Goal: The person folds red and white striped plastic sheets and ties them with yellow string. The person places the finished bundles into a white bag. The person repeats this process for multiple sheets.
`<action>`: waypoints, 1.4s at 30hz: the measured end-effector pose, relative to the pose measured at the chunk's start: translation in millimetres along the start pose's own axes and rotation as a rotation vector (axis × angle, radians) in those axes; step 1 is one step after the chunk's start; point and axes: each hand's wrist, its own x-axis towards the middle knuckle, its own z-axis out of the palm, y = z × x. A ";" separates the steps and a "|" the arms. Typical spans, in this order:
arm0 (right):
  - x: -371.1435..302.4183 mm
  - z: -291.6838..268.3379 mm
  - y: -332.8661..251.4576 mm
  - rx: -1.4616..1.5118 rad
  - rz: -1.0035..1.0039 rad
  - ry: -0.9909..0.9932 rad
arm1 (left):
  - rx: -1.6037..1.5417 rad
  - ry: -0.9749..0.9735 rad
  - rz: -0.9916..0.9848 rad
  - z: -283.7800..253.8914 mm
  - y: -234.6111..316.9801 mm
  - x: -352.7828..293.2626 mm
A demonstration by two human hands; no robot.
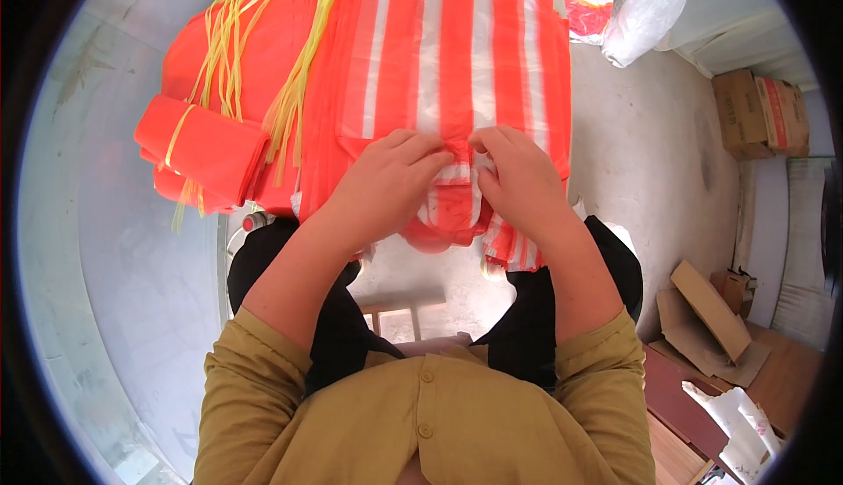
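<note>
The left hand (386, 177) and right hand (523, 177) curl over striped plastic sheets (456, 63). Whether either pinches them, I cannot tell.

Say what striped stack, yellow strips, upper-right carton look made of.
Striped stack: probably thin plastic film, slightly glossy; creases and sheen on pale bands. Yellow strips: likely plastic ribbon; narrow, limp strands, finish unclear. Carton: looks like cardboard; matte brown, flat faces.
</note>
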 end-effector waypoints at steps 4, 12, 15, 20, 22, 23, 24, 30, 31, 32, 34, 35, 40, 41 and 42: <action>-22.1 2.7 14.7 -0.112 -0.369 0.060 | -0.026 -0.033 -0.022 -2.3 4.8 1.4; -24.9 -0.9 13.4 0.170 -0.291 0.082 | -0.091 -0.059 -0.081 -8.9 12.1 6.1; -29.2 -4.6 16.9 0.348 -0.152 0.104 | -0.103 -0.036 -0.110 -2.8 20.8 13.3; -25.1 -26.4 44.3 0.209 -0.089 0.383 | -0.172 -0.049 -0.213 10.2 18.9 22.9; -26.7 -46.5 62.4 0.366 0.079 0.464 | -0.252 -0.072 -0.248 6.9 11.7 21.8; -28.7 -52.3 69.2 0.501 0.163 0.432 | -0.313 -0.064 -0.289 5.8 10.3 21.5; -30.1 -56.3 75.0 0.637 0.246 0.398 | -0.373 -0.056 -0.332 4.9 10.2 20.6; -46.9 -56.7 94.8 0.743 0.396 0.282 | -0.613 -0.011 -0.463 11.3 13.9 27.5; -47.2 -57.2 90.4 0.771 0.393 0.285 | -0.609 -0.008 -0.449 13.0 12.5 28.2; -46.1 -56.1 90.4 0.784 0.387 0.291 | -0.605 -0.006 -0.436 14.1 11.7 28.5; -42.3 -56.7 91.9 0.808 0.374 0.304 | -0.611 -0.016 -0.445 13.1 11.2 28.4; -43.2 -59.7 91.6 0.838 0.341 0.284 | -0.615 -0.020 -0.448 12.4 11.3 29.1; -60.3 -87.6 92.7 0.751 0.006 -0.019 | -0.543 -0.006 -0.383 9.5 12.8 29.7; -64.2 -93.0 94.0 0.809 0.022 -0.117 | -0.496 0.004 -0.353 7.4 13.2 27.8; -67.7 -98.1 95.0 0.865 0.037 -0.216 | -0.438 0.001 -0.319 6.2 12.0 25.2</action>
